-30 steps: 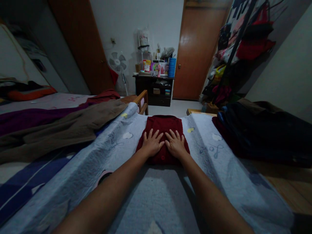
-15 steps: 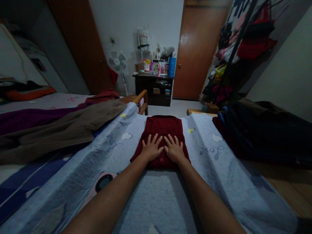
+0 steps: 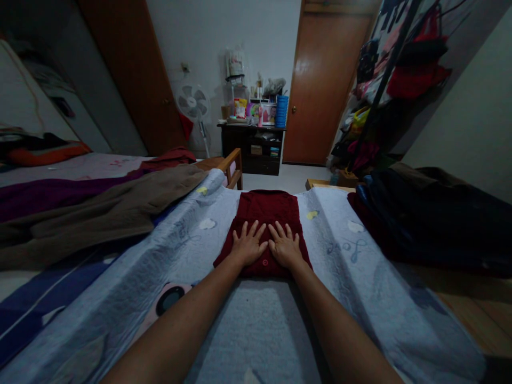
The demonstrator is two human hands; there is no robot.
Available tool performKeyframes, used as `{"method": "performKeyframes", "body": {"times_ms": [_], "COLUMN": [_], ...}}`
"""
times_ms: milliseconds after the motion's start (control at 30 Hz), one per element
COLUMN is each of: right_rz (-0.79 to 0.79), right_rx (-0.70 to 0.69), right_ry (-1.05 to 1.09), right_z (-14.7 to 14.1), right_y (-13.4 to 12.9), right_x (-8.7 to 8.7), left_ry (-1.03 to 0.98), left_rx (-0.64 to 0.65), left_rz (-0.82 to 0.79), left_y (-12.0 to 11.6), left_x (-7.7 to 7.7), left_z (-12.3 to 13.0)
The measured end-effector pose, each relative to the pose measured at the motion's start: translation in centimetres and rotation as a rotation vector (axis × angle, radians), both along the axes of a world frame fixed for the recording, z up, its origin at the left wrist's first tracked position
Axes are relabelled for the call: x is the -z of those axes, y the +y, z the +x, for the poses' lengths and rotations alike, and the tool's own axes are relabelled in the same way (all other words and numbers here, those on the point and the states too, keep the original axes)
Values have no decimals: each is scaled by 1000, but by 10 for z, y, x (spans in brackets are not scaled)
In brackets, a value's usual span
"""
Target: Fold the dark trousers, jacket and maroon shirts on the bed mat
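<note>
A dark red garment [image 3: 269, 204], partly folded into a long rectangle, lies on the pale blue blanket [image 3: 260, 330] straight in front of me. My left hand [image 3: 248, 244] rests flat on its nearer, folded-over part with fingers spread. Beside it, my right hand [image 3: 285, 245] presses flat on the same cloth, fingers also spread, and the two thumbs nearly meet. A small round mark shows on the cloth just below the hands. Under my left forearm lies a pink phone [image 3: 171, 300] with a dark round camera area, partly hidden by the arm.
Dark folded clothes [image 3: 432, 218] are stacked on the right. A brown garment [image 3: 104, 208] and a purple cloth [image 3: 60, 189] spread over the left side. Beyond the wooden bed rail [image 3: 236, 168] stand a white fan [image 3: 193, 101] and a black cabinet [image 3: 252, 149].
</note>
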State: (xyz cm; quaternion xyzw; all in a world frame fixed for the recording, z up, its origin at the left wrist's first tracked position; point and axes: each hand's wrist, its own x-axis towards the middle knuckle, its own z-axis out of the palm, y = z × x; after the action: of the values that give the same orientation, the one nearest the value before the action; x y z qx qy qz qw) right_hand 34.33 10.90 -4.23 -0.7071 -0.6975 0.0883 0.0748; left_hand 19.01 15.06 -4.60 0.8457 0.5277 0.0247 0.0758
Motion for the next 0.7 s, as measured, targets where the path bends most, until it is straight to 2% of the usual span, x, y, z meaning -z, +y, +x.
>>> {"method": "performKeyframes", "body": {"times_ms": [700], "right_rz": [-12], "right_rx": [17], "right_ry": [10], "right_z": [-1], "right_y": [0], "right_x": [-1], "left_ry": [-14], "left_rx": [-4], "left_rz": [-12], "left_y": [0], "left_x": [0], "left_z": [0]}}
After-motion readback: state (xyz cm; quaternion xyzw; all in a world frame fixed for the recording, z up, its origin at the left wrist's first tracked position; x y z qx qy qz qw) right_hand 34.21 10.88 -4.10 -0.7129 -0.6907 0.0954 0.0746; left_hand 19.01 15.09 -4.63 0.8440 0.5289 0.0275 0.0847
